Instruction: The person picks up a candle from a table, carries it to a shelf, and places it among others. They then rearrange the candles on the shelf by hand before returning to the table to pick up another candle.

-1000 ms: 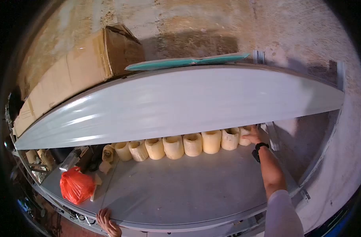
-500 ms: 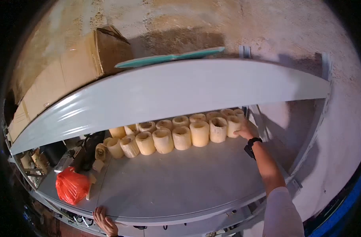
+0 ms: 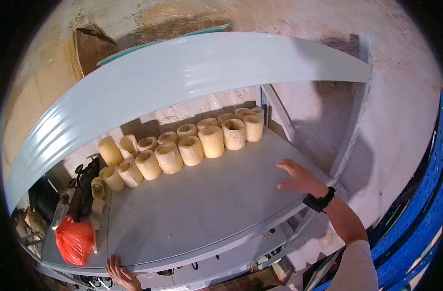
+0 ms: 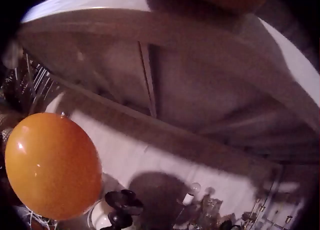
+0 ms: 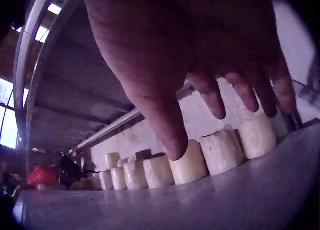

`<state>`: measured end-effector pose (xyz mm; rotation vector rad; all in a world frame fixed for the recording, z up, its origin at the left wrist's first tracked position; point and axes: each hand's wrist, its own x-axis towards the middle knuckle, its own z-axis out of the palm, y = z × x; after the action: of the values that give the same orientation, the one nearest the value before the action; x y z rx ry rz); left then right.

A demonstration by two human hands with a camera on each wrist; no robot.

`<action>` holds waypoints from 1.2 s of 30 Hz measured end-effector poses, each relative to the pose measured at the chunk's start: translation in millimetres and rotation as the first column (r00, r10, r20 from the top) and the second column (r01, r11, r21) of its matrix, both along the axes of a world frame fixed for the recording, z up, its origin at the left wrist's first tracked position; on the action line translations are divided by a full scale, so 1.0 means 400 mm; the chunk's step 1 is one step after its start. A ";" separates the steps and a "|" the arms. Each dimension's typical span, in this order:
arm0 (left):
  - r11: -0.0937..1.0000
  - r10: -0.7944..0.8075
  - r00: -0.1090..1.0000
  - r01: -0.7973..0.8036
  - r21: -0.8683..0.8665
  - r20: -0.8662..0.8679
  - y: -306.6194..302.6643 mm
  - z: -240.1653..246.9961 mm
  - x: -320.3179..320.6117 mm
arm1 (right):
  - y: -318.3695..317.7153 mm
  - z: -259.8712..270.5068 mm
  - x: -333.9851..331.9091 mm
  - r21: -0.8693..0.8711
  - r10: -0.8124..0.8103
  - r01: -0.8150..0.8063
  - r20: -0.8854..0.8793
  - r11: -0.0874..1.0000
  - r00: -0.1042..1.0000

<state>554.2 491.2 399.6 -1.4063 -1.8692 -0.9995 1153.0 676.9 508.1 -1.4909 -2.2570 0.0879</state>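
Two rows of pale yellow hollow cylinders (image 3: 168, 157), wax-like with thick rough rims, stand upright along the back of a grey shelf (image 3: 207, 194). My right hand (image 3: 301, 180) is over the right front part of the shelf, apart from the cylinders and holding nothing. Its thumb and fingers are spread in the head view. In the right wrist view the fingers (image 5: 212, 102) hang in front of the upright cylinders. My left hand (image 3: 120, 274) rests its fingers on the shelf's front edge, left of the middle.
A red plastic bag (image 3: 75, 241) sits at the shelf's left end beside dark tools (image 3: 88, 179). A white upper shelf (image 3: 192, 63) overhangs the back, a cardboard box (image 3: 93, 46) on it. Below, the left wrist view shows a round orange object (image 4: 52, 165).
My right hand has left the rightmost front cylinder and come back toward the shelf's front edge. The left hand stays at the edge. The head view has shifted, showing more of the back row.
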 end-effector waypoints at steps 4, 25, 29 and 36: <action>0.998 0.045 0.997 -0.048 -0.038 -0.065 0.003 -0.031 -0.037 | -0.120 -0.044 -0.044 -0.107 -0.127 0.109 -0.185 0.988 0.974; 0.999 -0.030 0.999 0.031 -0.037 0.015 -0.018 -0.019 -0.044 | -0.173 -0.227 -0.114 0.319 -0.247 0.205 0.095 0.925 0.964; 0.999 -0.041 0.999 0.041 -0.012 0.013 -0.016 -0.023 -0.039 | -0.172 -0.236 -0.114 0.387 -0.239 0.199 0.059 0.900 0.969; 0.994 -0.095 0.995 0.097 0.050 -0.035 -0.012 -0.051 -0.057 | -0.170 -0.244 -0.108 0.440 -0.203 0.186 -0.009 0.878 0.979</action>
<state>531.3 486.3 379.1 -1.4855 -1.7546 -1.0576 1109.7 608.7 410.5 -1.4601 -1.9625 -0.4854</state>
